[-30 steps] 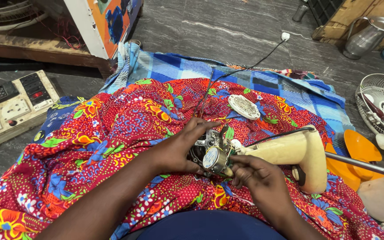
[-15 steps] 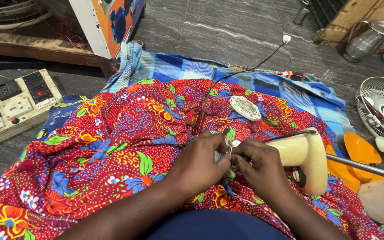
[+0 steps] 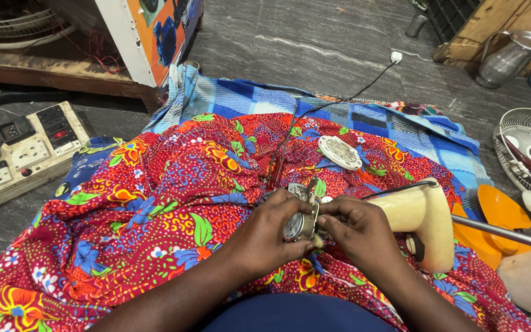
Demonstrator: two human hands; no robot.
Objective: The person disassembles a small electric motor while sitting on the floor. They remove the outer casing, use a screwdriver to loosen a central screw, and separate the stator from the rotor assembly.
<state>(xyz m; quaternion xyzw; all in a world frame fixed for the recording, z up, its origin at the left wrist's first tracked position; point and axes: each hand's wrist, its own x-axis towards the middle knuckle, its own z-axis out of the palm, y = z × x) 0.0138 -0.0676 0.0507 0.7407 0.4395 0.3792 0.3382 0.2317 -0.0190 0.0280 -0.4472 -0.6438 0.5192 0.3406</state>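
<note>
Gripping a small metal motor (image 3: 297, 222) between both hands over the red floral cloth (image 3: 155, 203). Left hand (image 3: 265, 237) fingers curl around its round body; right hand (image 3: 357, 230) pinches its front edge. Cream fan neck (image 3: 422, 218) lies just right of the motor; white round cap (image 3: 339, 152) beyond it.

Grey stone floor (image 3: 314, 49), evenly lit; a low wooden shelf (image 3: 62, 77) at left, a wooden crate (image 3: 493, 27) at right.

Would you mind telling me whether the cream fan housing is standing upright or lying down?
Lying down: the cream fan housing rests on its side on the floral cloth, beside the right hand.
</note>
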